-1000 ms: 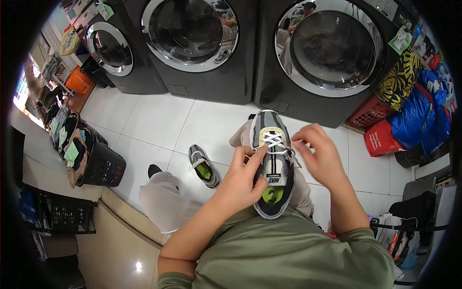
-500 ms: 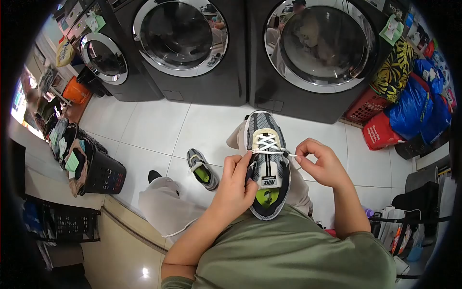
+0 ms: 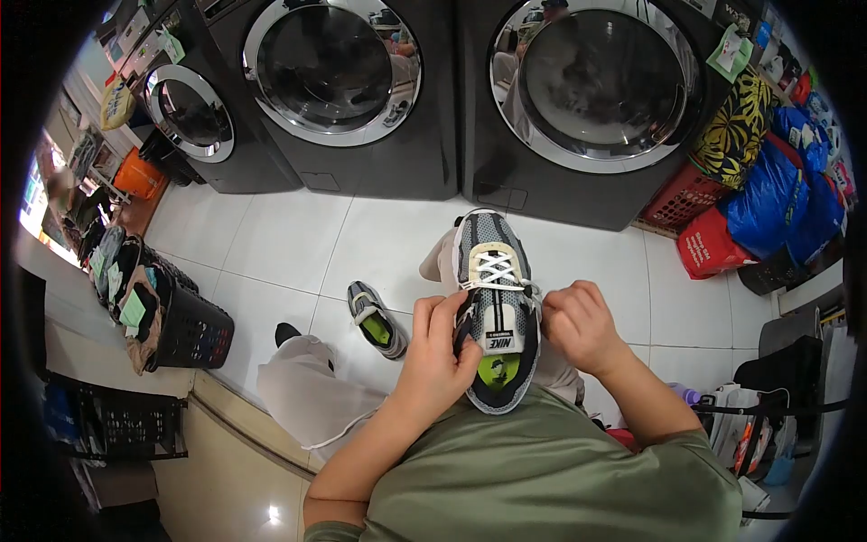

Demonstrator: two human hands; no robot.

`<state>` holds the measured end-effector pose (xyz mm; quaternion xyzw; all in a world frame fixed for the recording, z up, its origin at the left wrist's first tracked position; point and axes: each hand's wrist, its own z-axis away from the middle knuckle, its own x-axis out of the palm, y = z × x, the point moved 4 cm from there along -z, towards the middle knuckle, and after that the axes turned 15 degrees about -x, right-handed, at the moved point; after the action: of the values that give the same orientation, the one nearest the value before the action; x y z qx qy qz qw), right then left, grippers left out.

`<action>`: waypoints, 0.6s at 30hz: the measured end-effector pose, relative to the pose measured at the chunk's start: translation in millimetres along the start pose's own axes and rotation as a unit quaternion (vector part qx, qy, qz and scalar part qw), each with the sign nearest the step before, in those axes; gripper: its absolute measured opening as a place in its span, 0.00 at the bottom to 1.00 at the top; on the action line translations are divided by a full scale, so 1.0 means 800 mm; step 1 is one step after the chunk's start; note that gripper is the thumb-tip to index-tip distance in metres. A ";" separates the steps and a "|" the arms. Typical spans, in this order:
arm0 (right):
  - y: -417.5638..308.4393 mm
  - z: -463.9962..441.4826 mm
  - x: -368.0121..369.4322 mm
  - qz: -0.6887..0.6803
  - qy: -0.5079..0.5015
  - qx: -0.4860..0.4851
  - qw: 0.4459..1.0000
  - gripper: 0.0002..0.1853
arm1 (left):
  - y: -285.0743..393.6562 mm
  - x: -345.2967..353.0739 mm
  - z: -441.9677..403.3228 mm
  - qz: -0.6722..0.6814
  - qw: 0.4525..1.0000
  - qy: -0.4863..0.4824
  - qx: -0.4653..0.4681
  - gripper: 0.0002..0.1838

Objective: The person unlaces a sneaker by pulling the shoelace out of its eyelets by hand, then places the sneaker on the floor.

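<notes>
A grey, black and white sneaker point(image 3: 494, 307) rests in my lap with its toe pointing away from me. Its white shoelace point(image 3: 495, 266) criss-crosses the front, with a strand running sideways above the tongue point(image 3: 499, 341). My left hand point(image 3: 437, 348) grips the sneaker's left side, fingertips near the lace and thumb by the collar. My right hand point(image 3: 582, 327) is closed at the sneaker's right edge, on the end of the shoelace; its fingertips are partly hidden. The matching sneaker point(image 3: 376, 321) sits on the floor to the left.
Dark front-loading washing machines point(image 3: 379, 167) line the far side. A black laundry basket point(image 3: 194, 325) full of clothes stands on the left. To the right are a red bag point(image 3: 707, 244), blue plastic bags point(image 3: 768, 203) and a red basket point(image 3: 679, 200). White tiles point(image 3: 271, 230) cover the floor.
My right hand has moved in towards the sneaker and turned knuckles-up; the lace strand it held stretched out is now mostly hidden. My left hand stays at the sneaker's side.
</notes>
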<state>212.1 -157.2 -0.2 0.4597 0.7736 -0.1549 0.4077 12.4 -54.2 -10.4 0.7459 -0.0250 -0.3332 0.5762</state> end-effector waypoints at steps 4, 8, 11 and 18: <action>0.040 0.003 -0.011 -0.220 0.076 0.206 0.951 0.09 | 0.003 -0.003 -0.001 -0.004 0.998 0.034 0.060 0.26; 0.044 -0.012 0.009 -0.248 0.090 0.255 0.930 0.10 | -0.003 0.003 0.002 -0.038 0.989 0.071 0.122 0.24; 0.043 -0.013 0.022 -0.269 0.058 0.254 0.927 0.08 | -0.002 0.003 0.003 -0.077 0.985 0.080 0.134 0.23; 0.068 0.022 -0.030 -0.613 0.092 0.378 0.687 0.03 | 0.008 0.001 0.006 -0.118 0.980 0.076 0.144 0.24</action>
<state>272.3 -153.5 14.8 0.0098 0.7925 -0.6069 -0.0596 12.7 -60.6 -5.5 0.8418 0.0594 -0.3336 0.4201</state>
